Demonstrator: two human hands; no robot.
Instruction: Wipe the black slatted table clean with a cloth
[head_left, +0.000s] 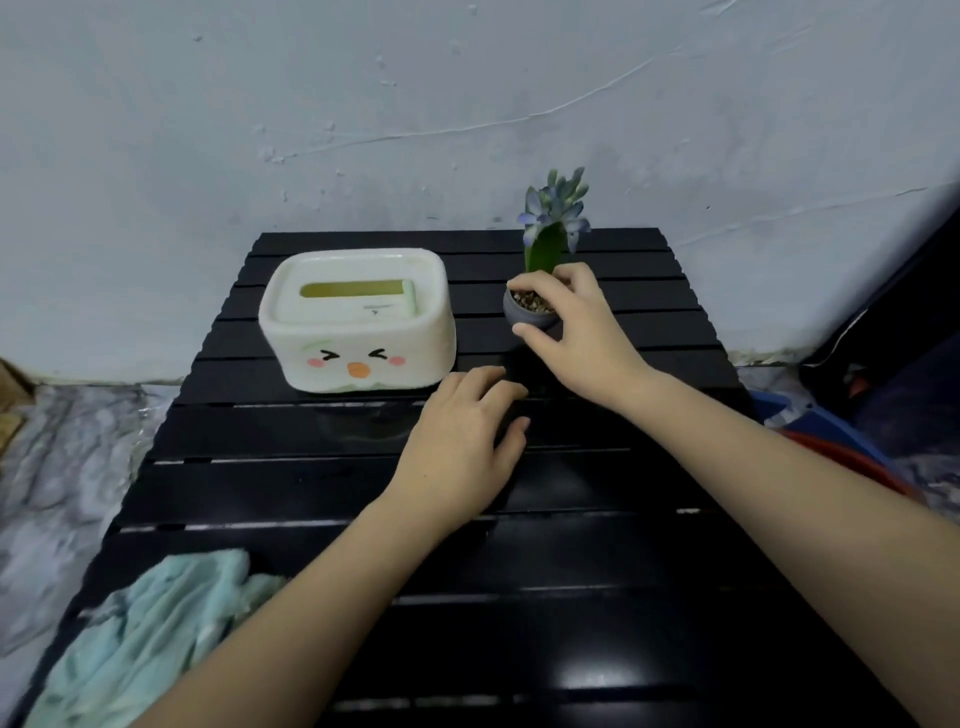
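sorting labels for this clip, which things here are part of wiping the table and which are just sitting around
Part of the job:
- black slatted table
- light green cloth, lying at the near left corner, not held
- right hand, gripping the small potted plant
- left hand, resting on the slats

Just lying about:
- white tissue box with a cartoon face
- red and blue items beside the table

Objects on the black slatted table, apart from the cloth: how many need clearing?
2. The white ceramic tissue box with a cartoon face sits far left; the small grey potted plant with blue flowers sits far right, gripped by the right hand.
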